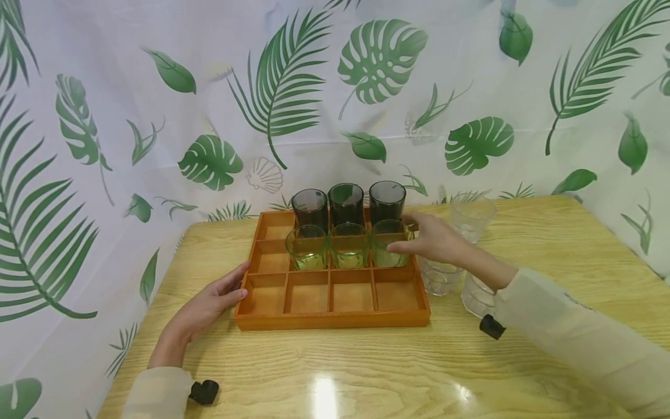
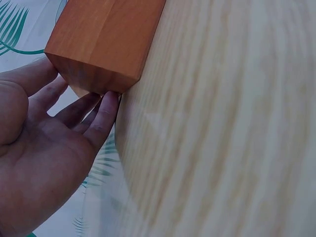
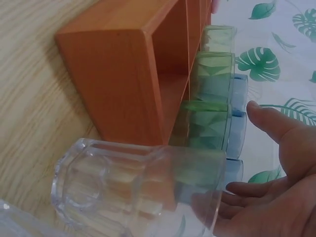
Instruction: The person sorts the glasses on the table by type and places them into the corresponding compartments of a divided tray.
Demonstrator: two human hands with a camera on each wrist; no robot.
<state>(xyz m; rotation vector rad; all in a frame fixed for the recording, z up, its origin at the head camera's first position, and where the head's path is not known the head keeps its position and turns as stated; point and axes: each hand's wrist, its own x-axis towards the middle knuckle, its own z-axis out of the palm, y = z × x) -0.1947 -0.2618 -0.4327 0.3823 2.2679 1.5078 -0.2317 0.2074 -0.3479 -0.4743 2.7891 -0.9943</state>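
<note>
An orange-brown wooden tray (image 1: 335,320) with compartments holds three green-tinted glasses in its middle row and three dark glasses behind them. Around the upper part of the rightmost green glass (image 1: 388,256) my right hand (image 1: 437,237) has its thumb and fingers spread; contact with it cannot be told. The right wrist view shows this hand (image 3: 281,168) with thumb and fingers apart, beside the green glass (image 3: 205,123). My left hand (image 1: 206,305) rests against the tray's left side, and its fairly straight fingers (image 2: 104,116) touch the tray's corner (image 2: 98,69).
Several clear glasses stand right of the tray, partly behind my right forearm, one of them (image 1: 477,295) near the sleeve. A clear glass (image 3: 123,182) is close to the right wrist camera. A leaf-patterned cloth (image 1: 324,134) hangs behind the wooden table (image 1: 293,372).
</note>
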